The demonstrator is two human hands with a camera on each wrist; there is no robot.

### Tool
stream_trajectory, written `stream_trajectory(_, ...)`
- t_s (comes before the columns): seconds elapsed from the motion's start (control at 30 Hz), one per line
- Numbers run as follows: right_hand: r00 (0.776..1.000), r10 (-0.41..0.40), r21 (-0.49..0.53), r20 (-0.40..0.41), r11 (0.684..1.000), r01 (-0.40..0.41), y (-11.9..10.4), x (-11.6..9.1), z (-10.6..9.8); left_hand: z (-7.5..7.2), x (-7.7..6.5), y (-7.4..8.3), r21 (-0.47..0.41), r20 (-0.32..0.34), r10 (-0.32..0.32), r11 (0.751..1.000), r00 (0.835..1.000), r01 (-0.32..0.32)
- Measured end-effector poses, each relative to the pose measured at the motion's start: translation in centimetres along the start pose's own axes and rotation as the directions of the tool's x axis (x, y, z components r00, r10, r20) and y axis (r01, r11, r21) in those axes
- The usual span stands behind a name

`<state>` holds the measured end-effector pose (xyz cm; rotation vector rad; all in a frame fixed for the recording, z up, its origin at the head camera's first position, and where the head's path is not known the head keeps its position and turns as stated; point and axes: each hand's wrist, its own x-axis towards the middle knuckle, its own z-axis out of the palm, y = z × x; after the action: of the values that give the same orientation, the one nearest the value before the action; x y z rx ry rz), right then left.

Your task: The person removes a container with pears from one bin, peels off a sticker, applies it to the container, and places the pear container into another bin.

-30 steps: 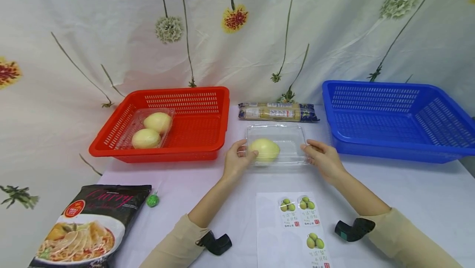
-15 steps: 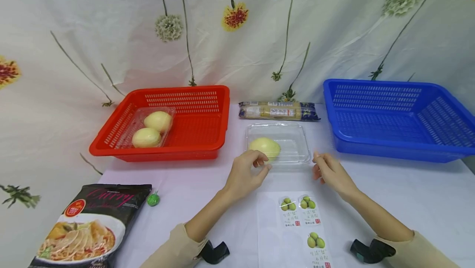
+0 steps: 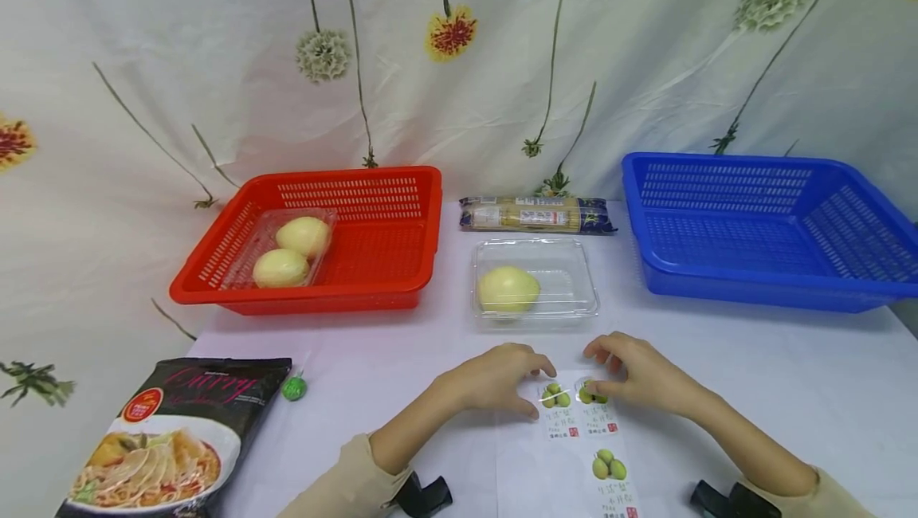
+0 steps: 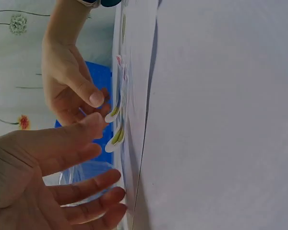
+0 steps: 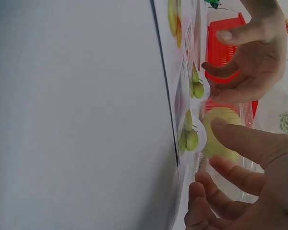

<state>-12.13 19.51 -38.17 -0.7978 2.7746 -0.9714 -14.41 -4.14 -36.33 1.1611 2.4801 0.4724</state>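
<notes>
A white sheet [image 3: 527, 470] with fruit-picture stickers lies at the front middle of the table. Two stickers, the left one [image 3: 562, 422] and the right one [image 3: 601, 421], sit side by side near its far edge, and a third sticker [image 3: 611, 470] lies below. In the right wrist view the tops of the upper stickers [image 5: 192, 139] curl up off the sheet. My left hand [image 3: 495, 378] hovers beside the left sticker, fingers spread and holding nothing. My right hand [image 3: 645, 374] is over the right sticker, thumb overlapping its picture, with a gap between thumb and fingers.
Behind the sheet stands a lidded clear plastic box [image 3: 566, 283] with a pale yellow-green fruit [image 3: 508, 291]. A noodle packet [image 3: 538, 217] lies farther back, between a red basket [image 3: 380, 295] with another fruit box and a blue basket [image 3: 753, 283]. A curry noodle bag [image 3: 165, 438] lies left.
Both hands have let go of the clear box and come back toward the sheet, at its far edge. The box stays where it was, lid down.
</notes>
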Motion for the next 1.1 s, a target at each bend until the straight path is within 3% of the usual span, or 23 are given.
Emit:
stream_trajectory(0.17,0.997,0.006,0.006,0.078,1.0,-0.007,0.0,0.1,0.3,0.4,-0.1,0.1,0.091,0.016,-0.093,0.992,0.996,0.091)
stream_trajectory(0.3,0.995,0.003,0.005,0.096,1.0,-0.004,0.0,0.2,0.5,0.8,0.0,-0.2,0.112,0.005,-0.116,0.987,0.993,0.115)
stream_trajectory(0.57,0.994,0.014,-0.012,0.106,1.0,-0.012,-0.2,0.3,0.6,1.0,0.3,-0.9,0.057,0.001,-0.132,0.99,0.991,0.131)
stream_trajectory(0.87,0.995,0.022,-0.013,0.097,1.0,-0.021,-0.4,0.3,0.9,0.9,0.3,-1.4,0.038,0.028,-0.098,0.995,0.995,0.097)
stream_trajectory(1.1,0.992,0.028,-0.025,0.125,0.999,-0.025,-1.1,1.2,1.2,0.9,0.1,-1.6,-0.032,0.036,-0.125,0.992,0.992,0.126)
